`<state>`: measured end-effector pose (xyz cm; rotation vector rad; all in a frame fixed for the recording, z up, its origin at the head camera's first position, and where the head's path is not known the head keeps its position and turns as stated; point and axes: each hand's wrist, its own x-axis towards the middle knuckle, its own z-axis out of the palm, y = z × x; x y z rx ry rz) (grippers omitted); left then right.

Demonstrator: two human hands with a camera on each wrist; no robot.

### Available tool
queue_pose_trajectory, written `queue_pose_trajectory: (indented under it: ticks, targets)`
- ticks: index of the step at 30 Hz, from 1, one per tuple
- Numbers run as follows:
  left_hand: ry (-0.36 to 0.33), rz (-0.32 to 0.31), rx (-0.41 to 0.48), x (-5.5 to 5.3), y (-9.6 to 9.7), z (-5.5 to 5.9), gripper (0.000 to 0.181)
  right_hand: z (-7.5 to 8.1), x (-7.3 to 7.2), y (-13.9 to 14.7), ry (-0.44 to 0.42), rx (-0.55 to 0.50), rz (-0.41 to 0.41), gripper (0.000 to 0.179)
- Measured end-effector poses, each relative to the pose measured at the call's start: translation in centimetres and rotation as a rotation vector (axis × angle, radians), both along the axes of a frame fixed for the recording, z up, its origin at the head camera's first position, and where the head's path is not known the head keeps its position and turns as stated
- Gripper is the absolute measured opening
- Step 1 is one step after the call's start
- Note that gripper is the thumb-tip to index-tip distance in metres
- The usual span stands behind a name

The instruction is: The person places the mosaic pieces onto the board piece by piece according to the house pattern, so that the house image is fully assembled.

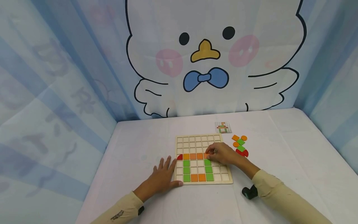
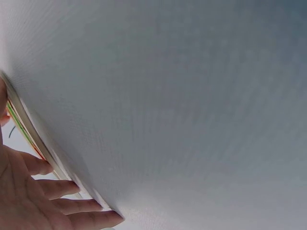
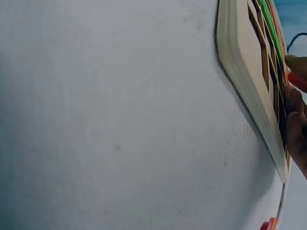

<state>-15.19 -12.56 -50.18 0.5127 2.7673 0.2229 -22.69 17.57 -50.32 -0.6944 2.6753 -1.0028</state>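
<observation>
A wooden grid board (image 1: 227, 182) lies flat on the table, with red, orange and green pieces set in some of its squares. My right hand (image 1: 223, 153) is over the right half of the board and pinches an orange-red piece (image 3: 298, 82) at the right end of the orange row. Below that row, a column of green squares (image 1: 208, 169) runs down beneath the hand. My left hand (image 1: 160, 179) rests at the board's lower left corner, fingers spread along the left edge and thumb at the front edge. In the left wrist view its fingers (image 2: 79, 206) are extended beside the board's side.
Loose orange discs, an orange square, green pieces (image 1: 241, 142) and red rounded pieces (image 1: 242, 152) lie right of the board. Behind it is a small pattern card (image 1: 223, 127). A printed curtain (image 1: 207, 99) hangs at the table's back edge.
</observation>
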Motion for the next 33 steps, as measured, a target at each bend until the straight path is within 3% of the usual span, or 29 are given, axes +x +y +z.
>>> queue_pose_trajectory:
  ticks: [10, 19, 26, 33]
  targets:
    - [0.002, -0.001, -0.005, 0.0, 0.0, -0.1, 0.101, 0.4, -0.4, 2.2, 0.024, -0.013, -0.020, 0.019]
    - [0.004, -0.008, 0.004, 0.0, -0.1, 0.1, 0.101, 1.9, -0.5, 7.1, -0.042, -0.007, -0.047, 0.023]
    - [0.005, -0.007, 0.005, -0.1, -0.1, -0.1, 0.101, 2.1, -0.1, 10.1, -0.127, 0.052, -0.106, 0.025]
    - [0.003, -0.004, 0.004, -0.1, -0.2, 0.0, 0.101, 1.8, 0.6, 11.3, -0.077, 0.119, -0.159, 0.026]
